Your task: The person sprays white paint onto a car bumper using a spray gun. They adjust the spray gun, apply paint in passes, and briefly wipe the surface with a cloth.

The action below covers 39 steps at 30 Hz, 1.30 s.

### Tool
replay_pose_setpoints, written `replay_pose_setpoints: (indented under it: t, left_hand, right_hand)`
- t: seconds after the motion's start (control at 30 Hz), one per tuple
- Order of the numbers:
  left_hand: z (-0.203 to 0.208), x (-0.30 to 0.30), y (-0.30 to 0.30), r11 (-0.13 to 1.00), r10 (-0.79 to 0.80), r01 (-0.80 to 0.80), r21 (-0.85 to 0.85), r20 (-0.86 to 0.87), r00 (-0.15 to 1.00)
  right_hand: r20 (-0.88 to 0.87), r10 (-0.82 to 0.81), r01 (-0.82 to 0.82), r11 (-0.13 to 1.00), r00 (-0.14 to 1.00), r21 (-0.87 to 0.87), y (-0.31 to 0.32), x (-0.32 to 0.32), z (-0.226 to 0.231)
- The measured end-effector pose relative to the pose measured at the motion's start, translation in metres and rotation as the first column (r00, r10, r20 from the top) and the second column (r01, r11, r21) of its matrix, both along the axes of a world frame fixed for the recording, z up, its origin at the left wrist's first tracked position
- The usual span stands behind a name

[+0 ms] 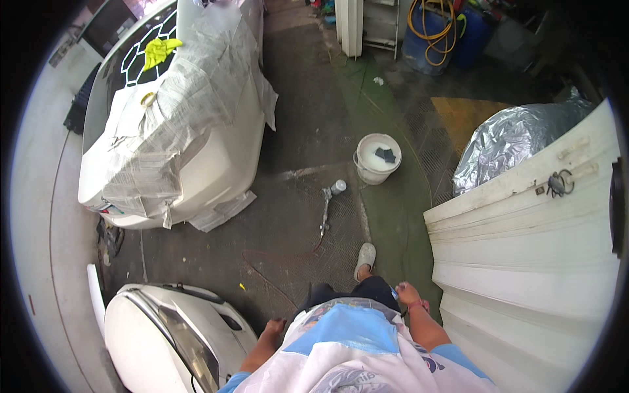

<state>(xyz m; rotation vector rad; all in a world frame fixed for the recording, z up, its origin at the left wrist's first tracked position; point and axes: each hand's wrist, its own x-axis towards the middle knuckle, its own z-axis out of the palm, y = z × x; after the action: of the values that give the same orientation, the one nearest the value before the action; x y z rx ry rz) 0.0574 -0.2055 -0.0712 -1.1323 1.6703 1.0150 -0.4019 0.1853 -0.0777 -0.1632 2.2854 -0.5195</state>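
Nearest is the person's white and blue shirt, with a bare hand to each side. The left hand is low, its fingers bent; whether it grasps anything cannot be told. It is just beside the white car panel, a curved piece with a window at lower left. The right hand has curled fingers; I cannot tell if something small is pinched in them. It is near the ribbed white partition, on which a dark looped object hangs.

Ahead, 1 pale clog shows on the foot. A thin red hose curves over the dark floor from near the left hand to a spray gun with a whitish cup, lying down. Past it, a white bucket on a green strip contains whitish liquid with dark pieces on top.

At left is a white car, partly covered in paper sheets, with a tape roll and a yellow cloth on it. Silver sheeting bulges at right. Farthest, a coiled yellow hose hangs against a blue barrel.
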Motion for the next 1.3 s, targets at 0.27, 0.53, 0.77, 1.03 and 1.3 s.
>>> replay_pose_setpoints:
  t: [0.27,0.53,0.77,1.03,1.3]
  left_hand:
    - [0.096,-0.231,-0.004,0.839,0.394,-0.506,-0.201,-0.417,0.819]
    - [0.189,-0.328,0.004,0.750,0.486,-0.659,-0.055,-0.631,0.605]
    - [0.385,-0.461,-0.074,0.752,-0.057,-0.637,-0.171,-0.979,0.195]
    - [0.551,-0.507,-0.128,0.647,-0.706,-0.712,-0.274,-0.568,-0.423]
    - [0.570,-0.474,-0.150,0.470,-0.590,-0.829,-0.304,-0.806,-0.040]
  right_hand:
    - [0.055,0.181,-0.182,0.983,0.982,0.012,-0.046,-0.170,0.016]
    - [0.025,0.392,-0.393,0.918,0.920,0.047,-0.119,-0.275,0.039]
    - [0.090,0.552,-0.556,0.830,0.829,0.038,-0.211,-0.283,0.042]
    - [0.063,0.692,-0.687,0.722,0.719,-0.085,-0.327,-0.278,0.084]
    - [0.025,0.688,-0.688,0.725,0.725,-0.001,-0.381,-0.310,0.110]
